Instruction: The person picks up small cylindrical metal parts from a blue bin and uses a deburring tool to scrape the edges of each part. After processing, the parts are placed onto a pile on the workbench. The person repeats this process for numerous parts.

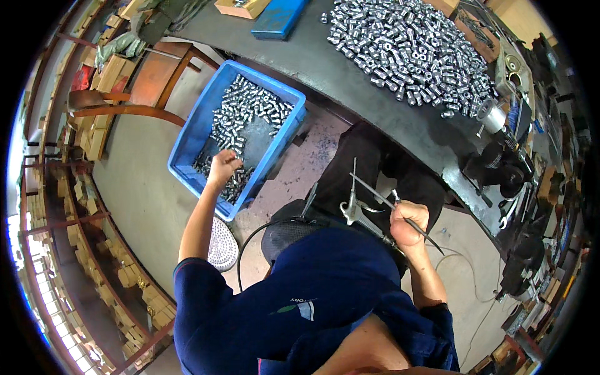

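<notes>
My left hand [224, 167] hangs over the near part of a blue plastic bin [175, 164], its fingers loosely bent and a little apart, with no part clearly seen in them. Many shiny metal fittings [253, 103] lie loose in the bin. Over my lap, my right hand [409, 222] is closed round a thin, dark metal rod [370, 189], which sticks out at both sides of the fist. A small shiny metal piece [395, 195] shows at the top of that fist. Beside it, an air blow gun [352, 210] with a thin nozzle rests near my lap.
A big heap of metal fittings [406, 53] covers part of the dark workbench [281, 59]. A blue box [279, 19] stands farther left on it. Wrenches [507, 212] and a black machine [500, 172] are at right. A wooden chair [153, 75] stands behind the bin; a black hose [242, 253] curves beside me.
</notes>
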{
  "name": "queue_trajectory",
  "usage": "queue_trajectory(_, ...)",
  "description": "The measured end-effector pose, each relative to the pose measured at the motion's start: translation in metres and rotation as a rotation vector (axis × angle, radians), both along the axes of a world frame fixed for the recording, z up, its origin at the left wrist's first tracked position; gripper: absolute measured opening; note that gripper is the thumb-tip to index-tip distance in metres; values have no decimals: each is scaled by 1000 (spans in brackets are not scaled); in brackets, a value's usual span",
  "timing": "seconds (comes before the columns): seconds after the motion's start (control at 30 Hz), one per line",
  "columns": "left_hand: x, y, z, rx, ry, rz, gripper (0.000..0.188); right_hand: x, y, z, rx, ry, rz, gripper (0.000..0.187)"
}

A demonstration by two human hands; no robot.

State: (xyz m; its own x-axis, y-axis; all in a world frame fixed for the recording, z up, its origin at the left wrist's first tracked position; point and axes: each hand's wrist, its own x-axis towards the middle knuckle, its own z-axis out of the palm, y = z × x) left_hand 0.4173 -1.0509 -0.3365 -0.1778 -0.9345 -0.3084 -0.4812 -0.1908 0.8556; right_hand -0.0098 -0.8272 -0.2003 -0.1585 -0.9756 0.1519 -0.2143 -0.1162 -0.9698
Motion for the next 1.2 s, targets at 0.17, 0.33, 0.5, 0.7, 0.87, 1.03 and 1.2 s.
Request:
queue_trajectory(0.17, -98, -3, 108, 178, 669, -58, 23, 6, -6, 11, 0, 21, 23, 26)
queue_trajectory(0.33, -183, 19, 150, 25, 581, -515, 25, 6, -19, 23, -152, 14, 188, 37)
queue_trajectory(0.5, -219, 40, 155, -131, 400, -761, 21, 12, -30, 24, -175, 125, 244, 44)
queue_trajectory(0.7, -233, 48, 175, -204, 329, -936, 19, 19, -38, 14, -177, 176, 251, 37)
queue_trajectory(0.87, -238, 48, 182, -337, 264, -1044, 22, 23, -40, 11, -196, 171, 269, 48)
queue_trajectory(1.03, -244, 52, 189, -316, 154, -1098, 24, 23, -38, 9, -177, 199, 261, 43)
queue_trajectory(1.2, -250, 45, 185, -203, 332, -1109, 21, 20, -37, 12, -182, 211, 265, 44)
